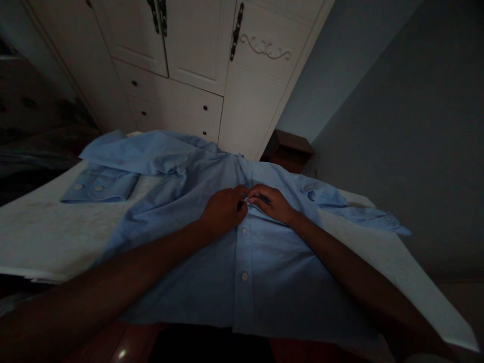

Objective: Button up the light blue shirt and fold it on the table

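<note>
A light blue button-up shirt (204,272) lies spread face up, its collar end away from me and its hem near me. My left hand (226,209) and my right hand (274,201) meet at the front placket, fingers pinching the fabric there and lifting it a little. Whether a button sits between the fingertips is hidden. Below the hands, two white buttons (244,276) show on the placket. The left sleeve's cuff (100,185) is folded back with two buttons showing. On the right, the other sleeve (363,216) stretches out past the table's far side.
Under the shirt is a table with a white cover (41,234). A white wardrobe (196,91) with dark handles stands behind it. A brown wooden cabinet (289,146) is in the far corner, beside a grey wall (408,126). The room is dim.
</note>
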Demonstrator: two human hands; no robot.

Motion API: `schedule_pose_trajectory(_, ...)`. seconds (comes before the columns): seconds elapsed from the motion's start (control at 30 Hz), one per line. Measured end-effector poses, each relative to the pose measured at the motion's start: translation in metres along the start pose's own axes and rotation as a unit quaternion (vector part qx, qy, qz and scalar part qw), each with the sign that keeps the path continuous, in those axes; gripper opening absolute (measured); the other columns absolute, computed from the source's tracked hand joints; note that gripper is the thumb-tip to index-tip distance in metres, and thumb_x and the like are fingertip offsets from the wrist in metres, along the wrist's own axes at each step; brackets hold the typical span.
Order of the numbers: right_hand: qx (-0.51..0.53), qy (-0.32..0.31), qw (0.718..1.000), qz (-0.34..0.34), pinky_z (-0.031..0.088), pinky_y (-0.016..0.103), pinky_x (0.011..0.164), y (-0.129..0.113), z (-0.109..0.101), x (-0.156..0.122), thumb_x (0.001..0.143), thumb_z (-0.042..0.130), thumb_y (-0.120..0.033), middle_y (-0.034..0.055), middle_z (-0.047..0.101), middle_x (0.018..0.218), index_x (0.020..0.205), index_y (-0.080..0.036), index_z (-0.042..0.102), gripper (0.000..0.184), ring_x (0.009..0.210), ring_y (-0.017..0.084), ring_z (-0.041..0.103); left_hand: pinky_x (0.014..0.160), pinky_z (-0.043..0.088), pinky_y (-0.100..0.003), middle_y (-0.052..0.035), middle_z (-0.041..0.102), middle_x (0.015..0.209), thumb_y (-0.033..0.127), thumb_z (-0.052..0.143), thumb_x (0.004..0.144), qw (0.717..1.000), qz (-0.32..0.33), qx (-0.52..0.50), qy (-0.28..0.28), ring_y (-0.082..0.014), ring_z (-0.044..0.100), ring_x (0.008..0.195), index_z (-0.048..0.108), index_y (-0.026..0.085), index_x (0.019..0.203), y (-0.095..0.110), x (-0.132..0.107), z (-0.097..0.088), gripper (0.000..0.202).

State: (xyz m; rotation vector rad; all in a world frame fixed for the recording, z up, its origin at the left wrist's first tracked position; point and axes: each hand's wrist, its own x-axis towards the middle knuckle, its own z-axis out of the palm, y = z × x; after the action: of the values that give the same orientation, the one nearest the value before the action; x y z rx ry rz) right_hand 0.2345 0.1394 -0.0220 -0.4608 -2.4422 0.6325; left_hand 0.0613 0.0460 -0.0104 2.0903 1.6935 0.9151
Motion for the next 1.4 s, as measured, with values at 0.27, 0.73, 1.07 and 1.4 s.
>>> schedule_pose_trajectory(0.27,-0.023,0.014,0.999,-0.039,0.051,0.032,0.081,0.0,0.0,-0.001,0.095,0.053,-0.034,0.0048,0.067,0.091,0.095,-0.022,0.061,0.014,0.087,0.017,0.063,0.078,0.051,-0.034,-0.0051,0.073,0.092,0.025,0.057,0.083,1.0,-0.011,-0.029,-0.004,-0.0213,0.068,0.085,0.057,0.019,0.11,-0.002,0.003,-0.001,0.028)
schedule_pose_trajectory(0.73,-0.049,0.038,0.997,-0.044,0.05,0.029,0.069,-0.002,-0.002,-0.004,0.091,0.06,-0.033,0.0024,0.06,0.077,0.082,-0.021,0.062,0.015,0.072,0.015,0.059,0.074,0.052,-0.029,-0.0012,0.072,0.081,0.017,0.059,0.079,0.988,-0.037,-0.145,0.024,-0.0164,0.069,0.077,0.058,0.02,0.104,-0.012,0.007,0.002,0.026)
schedule_pose_trajectory(1.07,-0.049,0.019,0.997,-0.06,0.053,0.031,0.071,0.006,-0.003,-0.004,0.09,0.06,-0.039,0.0048,0.068,0.08,0.085,-0.022,0.07,0.02,0.076,0.017,0.063,0.074,0.053,-0.029,-0.0009,0.072,0.081,0.019,0.06,0.078,0.987,-0.039,-0.156,0.028,-0.0158,0.069,0.077,0.058,0.021,0.099,-0.017,0.008,0.005,0.021)
schedule_pose_trajectory(1.4,-0.044,0.028,0.998,-0.037,0.051,0.03,0.068,0.005,-0.002,-0.004,0.089,0.061,-0.038,0.0047,0.066,0.077,0.082,-0.02,0.069,0.021,0.073,0.016,0.062,0.072,0.052,-0.028,0.0005,0.07,0.077,0.017,0.06,0.076,0.979,-0.044,-0.199,0.02,-0.0141,0.067,0.072,0.059,0.019,0.095,-0.015,0.008,0.002,0.019)
